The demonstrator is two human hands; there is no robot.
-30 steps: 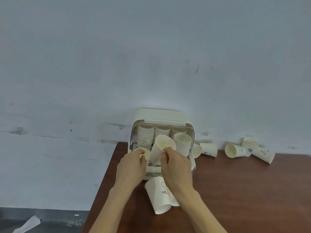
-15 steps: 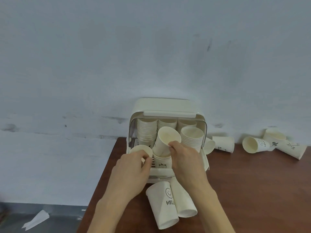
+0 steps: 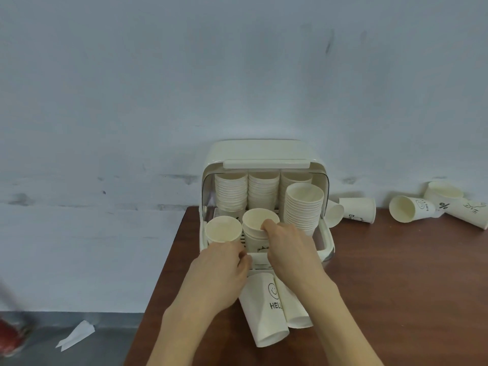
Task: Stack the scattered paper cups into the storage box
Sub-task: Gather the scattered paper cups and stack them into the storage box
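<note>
The right hand (image 3: 287, 247) pinches the rim of a cream paper cup (image 3: 260, 220), seating it on the short front stack inside the cream plastic storage box (image 3: 264, 154) at frame centre. The left hand's (image 3: 219, 270) grip curls round a second cup (image 3: 224, 229) beside it. Next, probably: press home, then fetch the two printed cups (image 3: 266, 310) lying on the brown surface (image 3: 396, 286) below.

**Worktop, wall and floor**

A reddish-brown wooden worktop (image 3: 396, 286) fills the lower right, its back edge against a pale blue-grey wall (image 3: 184, 88) marked with dark scuffs and smudges. To the left, below the worktop's edge, lies a grey floor (image 3: 39, 342). A folded scrap of white paper (image 3: 76, 335) rests on the floor. A blurred red object (image 3: 12, 336) sits at the far left edge; what it is cannot be told.
</note>
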